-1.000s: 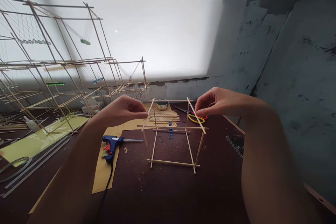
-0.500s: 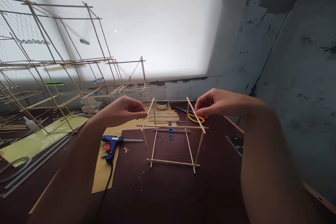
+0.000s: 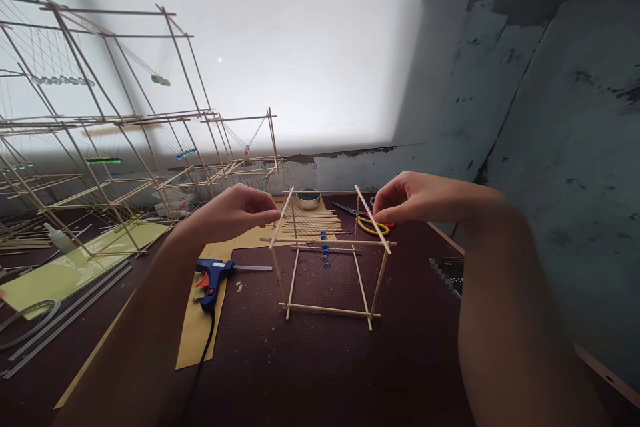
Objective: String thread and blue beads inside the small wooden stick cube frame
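A small cube frame of thin wooden sticks [image 3: 330,310] stands on the dark brown mat [image 3: 320,367]. Blue beads [image 3: 325,252] hang inside it on fine threads. My left hand [image 3: 235,210] pinches at the frame's upper left rail, fingers pressed together. My right hand [image 3: 415,197] pinches at the upper right rail, which carries thread windings. What the fingertips hold is too fine to make out, probably thread.
A blue glue gun [image 3: 213,275] lies on yellow paper left of the frame, cord trailing toward me. Loose sticks [image 3: 313,220], a metal bowl [image 3: 309,199] and yellow-handled scissors [image 3: 373,225] lie behind. Larger stick frames with hanging beads [image 3: 100,133] stand at the left. A wall rises at the right.
Both hands stay pinched at the frame's top rails; they have shifted only slightly. The frame has not moved.
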Demonstrator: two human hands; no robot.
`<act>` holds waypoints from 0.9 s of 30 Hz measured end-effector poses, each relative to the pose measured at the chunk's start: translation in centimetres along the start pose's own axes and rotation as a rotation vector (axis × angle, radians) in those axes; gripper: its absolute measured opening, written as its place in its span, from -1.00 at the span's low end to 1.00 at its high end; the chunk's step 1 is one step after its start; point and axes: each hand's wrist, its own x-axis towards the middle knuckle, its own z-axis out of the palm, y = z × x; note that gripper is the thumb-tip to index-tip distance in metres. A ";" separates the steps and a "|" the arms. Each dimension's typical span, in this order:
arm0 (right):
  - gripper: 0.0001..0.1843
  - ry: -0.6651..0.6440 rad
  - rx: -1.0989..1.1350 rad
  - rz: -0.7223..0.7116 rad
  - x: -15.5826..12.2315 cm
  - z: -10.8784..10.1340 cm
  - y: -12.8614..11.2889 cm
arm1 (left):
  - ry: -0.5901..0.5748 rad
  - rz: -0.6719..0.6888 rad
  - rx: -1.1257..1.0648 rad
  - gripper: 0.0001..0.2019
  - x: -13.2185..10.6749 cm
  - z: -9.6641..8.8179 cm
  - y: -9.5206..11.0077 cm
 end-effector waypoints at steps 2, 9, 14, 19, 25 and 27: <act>-0.73 -0.005 0.001 -0.004 -0.1 0.0 -0.1 | 0.005 -0.003 -0.001 -0.74 0.0 0.0 0.1; -0.73 -0.001 -0.006 0.006 -0.2 0.0 -0.3 | 0.005 -0.016 0.002 -0.73 0.1 0.1 0.3; -0.74 0.001 -0.008 0.007 -0.1 0.0 -0.3 | -0.002 -0.028 0.005 -0.74 0.0 0.0 0.4; -0.73 -0.006 -0.002 0.018 -0.1 0.0 -0.3 | -0.017 -0.010 0.009 -0.75 -0.1 0.0 0.3; -0.75 -0.019 0.006 0.018 -0.3 0.0 -0.3 | -0.021 -0.002 0.010 -0.74 0.0 0.0 0.2; -0.75 -0.020 0.006 0.020 -0.3 0.0 -0.3 | -0.031 0.002 0.007 -0.74 0.0 0.0 0.1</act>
